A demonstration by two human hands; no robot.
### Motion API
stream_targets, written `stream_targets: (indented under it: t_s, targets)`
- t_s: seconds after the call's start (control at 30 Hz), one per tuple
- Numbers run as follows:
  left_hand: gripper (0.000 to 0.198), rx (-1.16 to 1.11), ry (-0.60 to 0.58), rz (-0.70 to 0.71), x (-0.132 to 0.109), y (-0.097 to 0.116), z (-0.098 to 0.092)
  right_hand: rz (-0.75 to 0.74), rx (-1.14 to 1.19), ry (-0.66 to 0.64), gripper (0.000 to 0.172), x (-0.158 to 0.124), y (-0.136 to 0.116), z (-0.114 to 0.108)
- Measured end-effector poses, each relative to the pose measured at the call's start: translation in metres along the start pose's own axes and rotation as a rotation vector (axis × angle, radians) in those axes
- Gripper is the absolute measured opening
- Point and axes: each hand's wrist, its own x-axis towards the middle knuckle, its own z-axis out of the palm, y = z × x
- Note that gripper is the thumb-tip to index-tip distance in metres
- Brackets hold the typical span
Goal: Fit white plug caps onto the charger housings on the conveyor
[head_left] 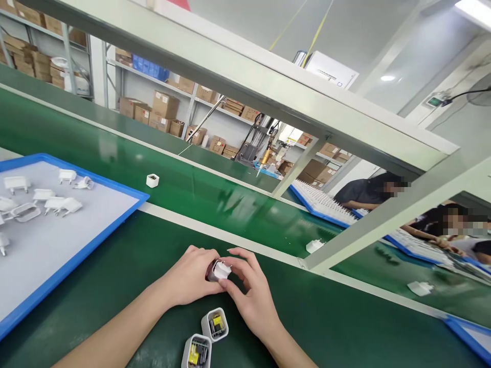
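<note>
A: Head view, hands?
B: Left hand [192,278] and right hand [251,296] both pinch one white plug [220,270], just beyond two open shells [215,324].
A: Surroundings?
B: Blue tray [72,260] lies left of the shells, holding loose plug parts [57,203].

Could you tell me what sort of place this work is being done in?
Most likely an electronics assembly line in a factory. Both hands, left hand and right hand, hold a white charger plug beside a green conveyor belt, with a tray of plug parts and shelves of cartons behind.
</note>
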Motion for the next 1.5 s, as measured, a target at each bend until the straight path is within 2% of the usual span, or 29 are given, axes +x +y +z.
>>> stream_targets:
  t_s: [0.1, 0.23, 0.37, 0.5, 0.63, 1.03, 1.13, 1.23, 1.27, 1.37, 1.5]
  targets:
    - [0.019, -0.022, -0.011, -0.018, -0.002, 0.001, -0.003, 0.046, -0.118, -0.009, 0.015, 0.003, -0.007, -0.003]
    - [0.031, -0.049, -0.006, -0.071, -0.001, 0.002, -0.004, 0.117, -0.145, -0.024, 0.014, 0.007, -0.012, -0.005]
    - [0.038, -0.032, 0.007, -0.087, 0.0, 0.003, -0.004, 0.113, -0.094, 0.035, 0.019, 0.011, -0.012, -0.005]
    - [0.037, -0.036, 0.014, -0.074, 0.0, 0.002, -0.003, 0.122, -0.173, -0.039, 0.017, 0.015, -0.016, -0.007]
    - [0.038, -0.055, 0.018, -0.072, 0.001, 0.001, -0.002, 0.07, -0.324, -0.081, 0.01, 0.019, -0.024, -0.009]
    - [0.038, -0.061, 0.019, -0.103, 0.001, 0.007, -0.003, -0.009, -0.436, -0.031, 0.014, 0.017, -0.025, 0.004]
    - [0.036, -0.062, 0.032, -0.091, 0.001, 0.008, -0.003, 0.049, -0.393, -0.035, 0.011, 0.018, -0.022, 0.003]
    - [0.032, -0.068, 0.047, -0.098, -0.001, 0.009, -0.002, 0.101, -0.344, -0.065, 0.01, 0.035, -0.01, -0.012]
    - [0.037, -0.076, 0.054, -0.102, -0.001, 0.009, -0.002, 0.105, -0.342, -0.059, 0.014, 0.044, -0.003, -0.021]
    - [0.06, -0.139, 0.074, -0.101, -0.003, 0.008, -0.002, 0.118, -0.37, 0.054, 0.029, 0.082, 0.022, -0.053]
    - [0.053, -0.191, 0.075, -0.088, -0.002, 0.006, -0.004, 0.155, -0.454, 0.2, 0.041, 0.124, 0.053, -0.089]
